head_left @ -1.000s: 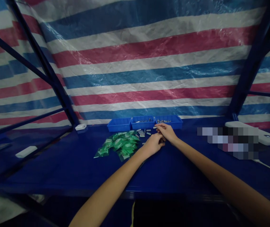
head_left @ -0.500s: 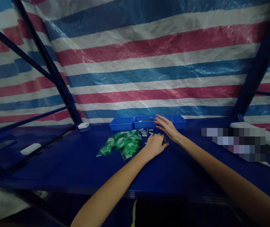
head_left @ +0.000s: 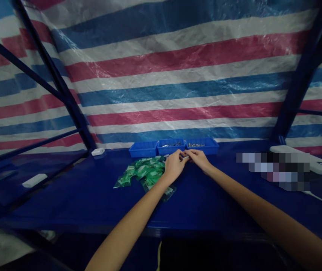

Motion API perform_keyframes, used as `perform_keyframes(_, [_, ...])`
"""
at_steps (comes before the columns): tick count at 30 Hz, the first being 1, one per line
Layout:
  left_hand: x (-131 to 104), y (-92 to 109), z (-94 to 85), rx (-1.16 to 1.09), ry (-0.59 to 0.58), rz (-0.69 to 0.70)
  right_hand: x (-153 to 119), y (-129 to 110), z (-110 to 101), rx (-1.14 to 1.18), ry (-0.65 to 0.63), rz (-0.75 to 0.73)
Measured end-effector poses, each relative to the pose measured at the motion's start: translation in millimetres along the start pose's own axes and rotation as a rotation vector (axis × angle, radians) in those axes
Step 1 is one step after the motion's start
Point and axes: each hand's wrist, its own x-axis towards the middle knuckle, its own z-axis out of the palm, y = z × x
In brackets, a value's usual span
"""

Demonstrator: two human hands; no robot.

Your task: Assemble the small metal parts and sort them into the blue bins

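Striped tarp (head_left: 177, 75) behind; small white box (head_left: 98, 151) beside blue post (head_left: 77, 116); long white case (head_left: 315, 161) right.

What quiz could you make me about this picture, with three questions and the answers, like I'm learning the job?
1. How many blue boxes stand in a row at the back of the table?
2. Which is nearer the green packets: the left hand or the right hand?
3. True or false: the two hands are holding a cup between them.

Key:
1. Three.
2. The left hand.
3. False; a small pale piece is between their fingers.
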Motion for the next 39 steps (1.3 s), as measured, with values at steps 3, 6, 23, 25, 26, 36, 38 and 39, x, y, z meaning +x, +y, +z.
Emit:
perform_keyframes(3, [4,-2,-2.6,-0.113,0.031,-0.038,-3,-2,0,0.049,-0.017,0.007])
perform_keyframes(6, [8,-2,-2.1,-0.249,0.04,-0.044,-4,-3,0,0.165,-0.025,0.081])
perform_keyframes(23, [14,-9,2.5,-0.32,0.137,-0.094,-12,3,7,0.252,-0.234,0.147])
perform_keyframes(25, [13,-8,2.2,-0.275,0.128,-0.093,-12,5,8,0.228,-0.252,0.116])
perform_keyframes(26, [13,-7,2.1,-0.263,0.126,-0.094,-13,5,9,0.221,-0.255,0.104])
perform_keyframes(36, [13,-7,2.0,-0.294,0.157,-0.108,-13,5,12,0.267,-0.138,0.148])
perform_keyframes(38, [13,-8,2.5,-0.309,0.155,-0.111,-12,5,11,0.276,-0.115,0.17])
perform_keyframes(39, [13,-8,2.8,-0.315,0.149,-0.116,-12,5,11,0.275,-0.105,0.181])
